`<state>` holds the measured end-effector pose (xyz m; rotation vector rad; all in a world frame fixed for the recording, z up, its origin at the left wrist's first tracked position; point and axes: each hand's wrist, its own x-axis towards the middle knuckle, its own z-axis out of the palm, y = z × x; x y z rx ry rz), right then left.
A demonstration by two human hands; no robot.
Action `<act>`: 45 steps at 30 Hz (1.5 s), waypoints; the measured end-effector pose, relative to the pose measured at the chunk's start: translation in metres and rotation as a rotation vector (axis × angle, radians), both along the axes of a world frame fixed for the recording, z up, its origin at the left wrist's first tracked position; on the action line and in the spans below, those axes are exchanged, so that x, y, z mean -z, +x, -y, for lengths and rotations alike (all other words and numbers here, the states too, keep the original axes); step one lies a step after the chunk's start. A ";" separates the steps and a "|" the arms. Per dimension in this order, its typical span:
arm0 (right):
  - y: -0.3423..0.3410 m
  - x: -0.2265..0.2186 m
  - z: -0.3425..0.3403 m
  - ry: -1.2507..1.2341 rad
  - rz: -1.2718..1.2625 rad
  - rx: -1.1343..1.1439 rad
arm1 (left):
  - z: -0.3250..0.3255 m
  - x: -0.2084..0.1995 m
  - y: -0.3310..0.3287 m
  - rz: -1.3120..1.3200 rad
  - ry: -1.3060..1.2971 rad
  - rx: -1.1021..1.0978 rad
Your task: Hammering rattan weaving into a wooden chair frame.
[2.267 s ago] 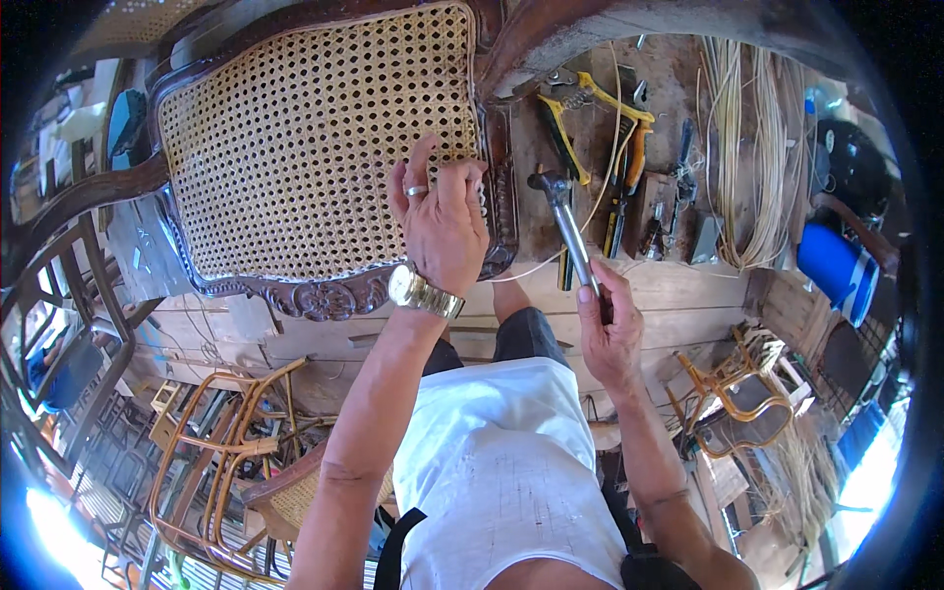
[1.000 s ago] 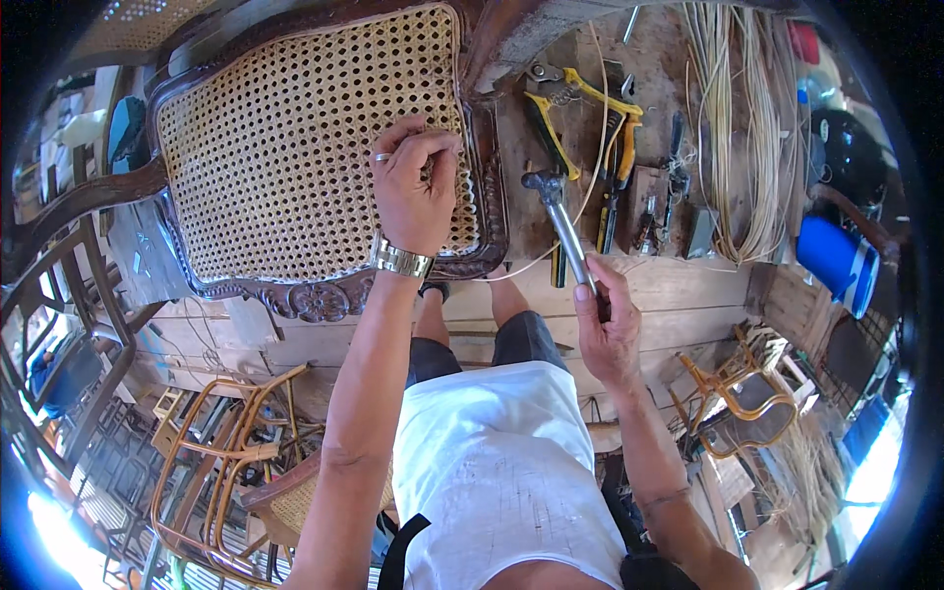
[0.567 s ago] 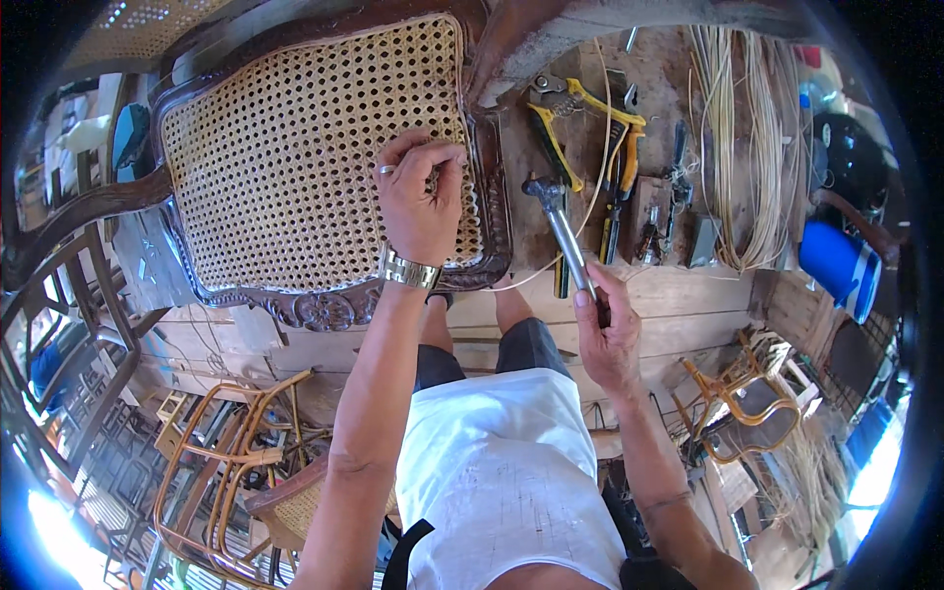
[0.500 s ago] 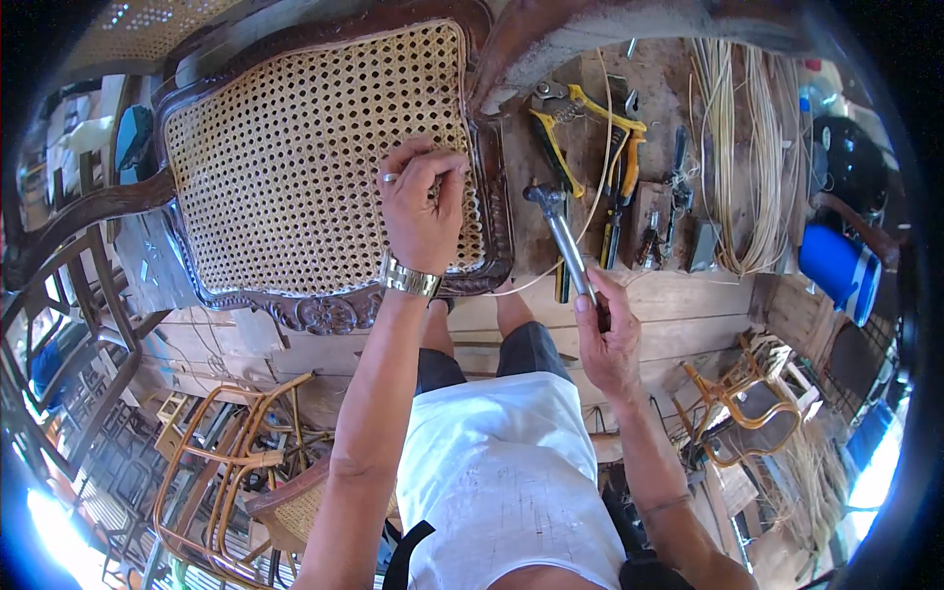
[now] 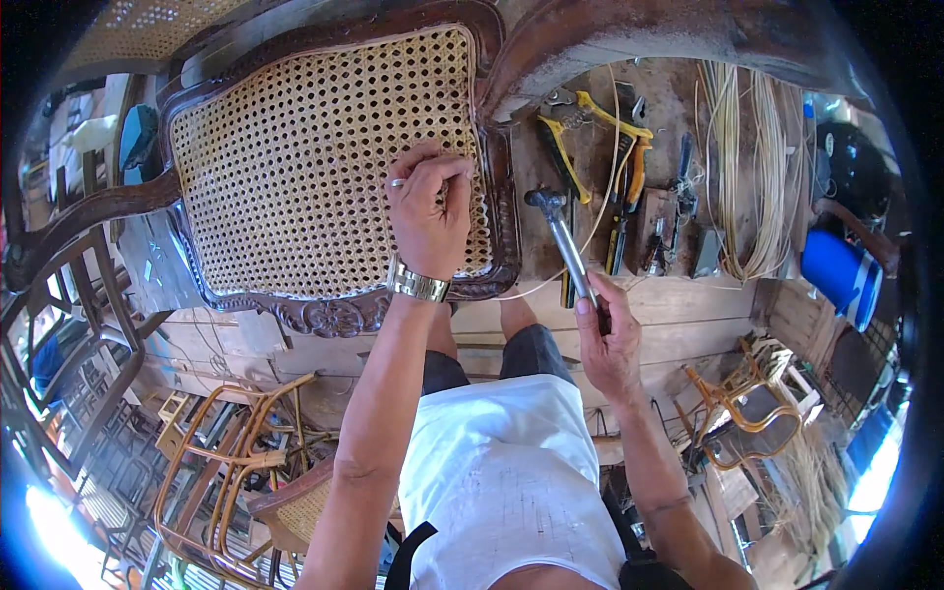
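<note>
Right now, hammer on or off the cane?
Off: the right hand holds the hammer right of the cane, beyond the chair's frame.

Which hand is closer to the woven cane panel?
The left hand: it's over the woven cane panel, near its right edge. The right hand, holding a hammer, is off to its right.

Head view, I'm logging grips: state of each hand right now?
Left hand: curled over the cane panel; cannot tell whether it grips anything.
Right hand: closed around the hammer.
</note>
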<state>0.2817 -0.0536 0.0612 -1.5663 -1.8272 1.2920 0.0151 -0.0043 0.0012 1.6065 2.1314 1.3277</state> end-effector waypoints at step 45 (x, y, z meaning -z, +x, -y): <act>0.003 0.006 0.007 -0.061 -0.027 0.022 | 0.005 0.005 0.006 -0.061 -0.034 -0.024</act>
